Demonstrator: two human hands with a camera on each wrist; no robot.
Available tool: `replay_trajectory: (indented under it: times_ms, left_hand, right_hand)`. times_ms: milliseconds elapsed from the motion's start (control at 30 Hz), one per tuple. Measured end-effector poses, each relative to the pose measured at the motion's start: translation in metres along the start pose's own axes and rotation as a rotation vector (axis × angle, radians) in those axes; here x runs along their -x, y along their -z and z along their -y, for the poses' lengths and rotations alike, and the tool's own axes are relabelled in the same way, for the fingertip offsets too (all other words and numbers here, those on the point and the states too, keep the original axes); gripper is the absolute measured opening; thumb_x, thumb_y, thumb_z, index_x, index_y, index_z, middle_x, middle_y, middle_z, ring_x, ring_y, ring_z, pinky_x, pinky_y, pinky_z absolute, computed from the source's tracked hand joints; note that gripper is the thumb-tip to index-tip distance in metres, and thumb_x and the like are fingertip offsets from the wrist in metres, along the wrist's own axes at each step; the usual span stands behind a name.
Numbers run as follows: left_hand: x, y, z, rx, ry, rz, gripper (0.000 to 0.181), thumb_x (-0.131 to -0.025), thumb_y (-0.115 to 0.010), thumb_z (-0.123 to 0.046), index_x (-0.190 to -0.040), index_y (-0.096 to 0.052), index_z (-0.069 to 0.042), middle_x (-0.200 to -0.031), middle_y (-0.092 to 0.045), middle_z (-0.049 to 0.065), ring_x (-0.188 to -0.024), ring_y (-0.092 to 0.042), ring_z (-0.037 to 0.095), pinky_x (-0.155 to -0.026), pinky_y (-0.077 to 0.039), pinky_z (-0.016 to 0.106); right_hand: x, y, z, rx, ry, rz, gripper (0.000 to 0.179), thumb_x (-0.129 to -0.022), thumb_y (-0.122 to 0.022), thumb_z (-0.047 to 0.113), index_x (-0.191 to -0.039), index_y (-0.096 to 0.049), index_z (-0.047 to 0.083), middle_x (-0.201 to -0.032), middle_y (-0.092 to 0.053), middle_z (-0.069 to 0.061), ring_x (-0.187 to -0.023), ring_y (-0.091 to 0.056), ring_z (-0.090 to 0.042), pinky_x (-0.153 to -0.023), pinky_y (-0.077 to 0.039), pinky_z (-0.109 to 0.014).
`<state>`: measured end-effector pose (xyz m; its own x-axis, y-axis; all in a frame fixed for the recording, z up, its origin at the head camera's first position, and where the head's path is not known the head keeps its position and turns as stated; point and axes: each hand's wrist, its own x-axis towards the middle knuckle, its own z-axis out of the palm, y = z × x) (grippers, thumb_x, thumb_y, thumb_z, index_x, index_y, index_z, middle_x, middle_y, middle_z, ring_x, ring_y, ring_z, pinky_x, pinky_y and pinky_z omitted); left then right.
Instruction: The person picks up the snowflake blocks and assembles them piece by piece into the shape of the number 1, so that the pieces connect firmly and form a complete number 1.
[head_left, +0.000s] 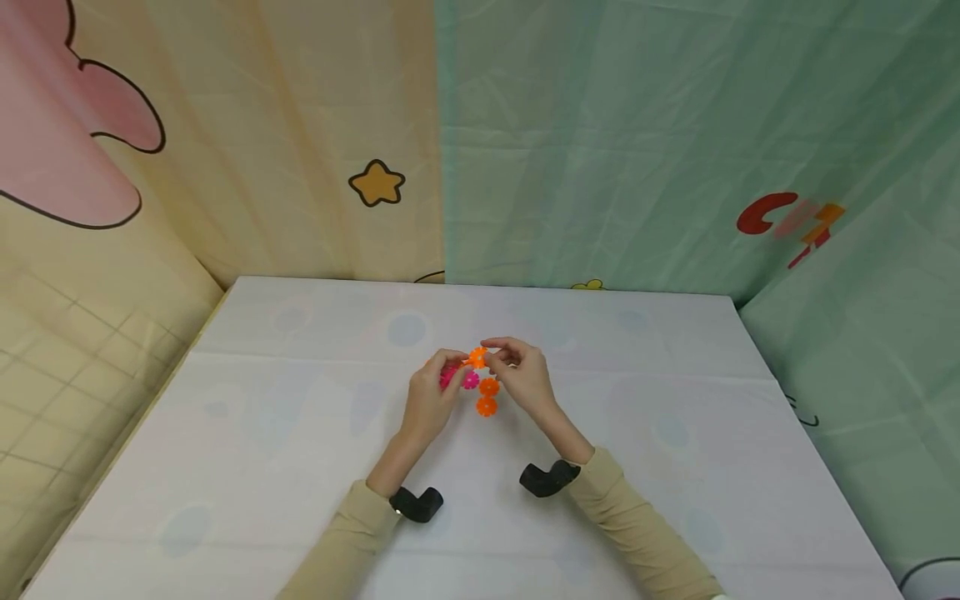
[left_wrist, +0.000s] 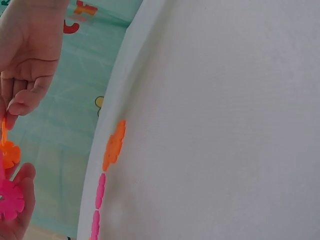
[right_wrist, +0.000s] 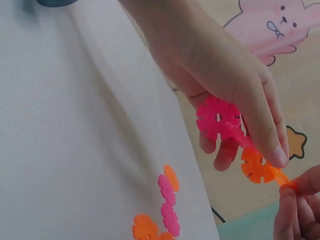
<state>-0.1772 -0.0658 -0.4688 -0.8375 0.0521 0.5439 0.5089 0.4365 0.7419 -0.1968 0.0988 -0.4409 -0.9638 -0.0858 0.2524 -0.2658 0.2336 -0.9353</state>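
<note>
My left hand (head_left: 429,398) grips a short chain of slotted flower-shaped plastic discs. In the right wrist view, a pink disc (right_wrist: 218,119) sits under the palm, joined through another pink piece to an orange disc (right_wrist: 257,165) at the thumb tip. My right hand (head_left: 525,380) pinches the orange disc (right_wrist: 280,176) at the chain's far end between thumb and fingertips. Both hands meet above the table, their fingertips close together. Below them lie more discs: orange ones (head_left: 487,406) in front of the hands and pink ones (right_wrist: 170,219) in a row beside an orange one (right_wrist: 171,177).
A white cloth with pale spots covers the table (head_left: 300,467). Patterned curtains (head_left: 637,150) hang behind its far edge and at both sides. Each wrist wears a black camera mount (head_left: 550,479), and the sleeves (head_left: 637,525) are beige.
</note>
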Motion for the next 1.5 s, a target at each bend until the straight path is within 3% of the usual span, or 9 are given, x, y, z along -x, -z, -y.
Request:
replay_trajectory:
  times_ms: [167,333,500,667,800,1000,1200,1500]
  left_hand:
    - [0.001,0.001,0.001,-0.008,-0.008,0.03,0.027,-0.088,-0.082,-0.004,-0.111,-0.069,0.002,-0.102,-0.074,0.015,-0.085,-0.068,0.03,-0.076,-0.058,0.043]
    - [0.002,0.003,0.001,-0.091,0.002,-0.007,0.025,-0.087,-0.083,-0.004,-0.108,-0.07,0.001,-0.1,-0.074,0.014,-0.085,-0.068,0.03,-0.076,-0.058,0.044]
    - [0.002,0.008,0.002,-0.129,0.035,-0.014,0.025,-0.088,-0.083,-0.005,-0.109,-0.072,0.0,-0.103,-0.075,0.013,-0.085,-0.067,0.029,-0.077,-0.058,0.043]
    - [0.002,0.011,0.004,-0.151,0.064,-0.007,0.025,-0.088,-0.083,-0.006,-0.111,-0.073,-0.001,-0.102,-0.075,0.012,-0.083,-0.066,0.028,-0.073,-0.058,0.039]
    - [0.001,0.013,0.005,-0.153,0.079,-0.013,0.022,-0.091,-0.081,-0.007,-0.111,-0.074,-0.002,-0.094,-0.074,0.01,-0.078,-0.065,0.025,-0.063,-0.053,0.032]
    - [0.0,0.014,0.007,-0.149,0.085,-0.018,0.019,-0.092,-0.079,-0.008,-0.109,-0.074,-0.003,-0.086,-0.072,0.007,-0.075,-0.064,0.023,-0.055,-0.045,0.027]
    - [0.001,0.014,0.007,-0.157,0.092,0.0,0.018,-0.093,-0.078,-0.008,-0.11,-0.074,-0.002,-0.09,-0.072,0.008,-0.077,-0.063,0.023,-0.058,-0.046,0.028]
    - [0.0,0.01,0.006,-0.161,0.104,0.01,0.017,-0.094,-0.077,-0.009,-0.109,-0.074,-0.003,-0.091,-0.072,0.008,-0.077,-0.063,0.024,-0.058,-0.047,0.028]
  right_hand:
    - [0.001,-0.002,0.001,-0.004,-0.009,-0.001,0.019,-0.094,-0.071,-0.001,-0.111,-0.073,-0.009,-0.084,-0.069,-0.025,-0.075,-0.065,-0.047,-0.057,-0.048,-0.019]
    - [0.0,0.0,-0.003,0.006,-0.004,0.028,0.016,-0.096,-0.072,0.006,-0.107,-0.075,-0.005,-0.089,-0.072,-0.016,-0.078,-0.066,-0.038,-0.062,-0.052,-0.021]
    - [0.001,0.006,-0.011,0.105,-0.007,0.054,0.017,-0.094,-0.075,0.007,-0.107,-0.075,-0.003,-0.092,-0.072,-0.01,-0.082,-0.066,-0.029,-0.068,-0.054,-0.025]
    - [0.005,0.013,-0.021,0.237,-0.051,0.178,0.02,-0.09,-0.079,0.005,-0.108,-0.074,-0.002,-0.096,-0.073,-0.009,-0.084,-0.065,-0.026,-0.072,-0.054,-0.031]
    - [0.007,0.018,-0.028,0.328,-0.062,0.293,0.023,-0.086,-0.08,0.002,-0.109,-0.075,0.0,-0.099,-0.073,-0.007,-0.084,-0.063,-0.023,-0.075,-0.053,-0.032]
    - [0.01,0.022,-0.03,0.415,-0.099,0.421,0.033,-0.082,-0.088,0.012,-0.111,-0.077,0.004,-0.096,-0.067,-0.001,-0.088,-0.057,-0.021,-0.079,-0.05,-0.032]
    - [0.011,0.024,-0.034,0.501,-0.002,0.513,0.031,-0.086,-0.086,0.01,-0.114,-0.077,0.001,-0.101,-0.071,-0.003,-0.091,-0.059,-0.02,-0.084,-0.051,-0.033]
    - [0.01,0.023,-0.035,0.547,0.073,0.548,0.024,-0.088,-0.084,0.008,-0.109,-0.077,0.001,-0.091,-0.065,-0.001,-0.078,-0.049,-0.015,-0.07,-0.044,-0.028]
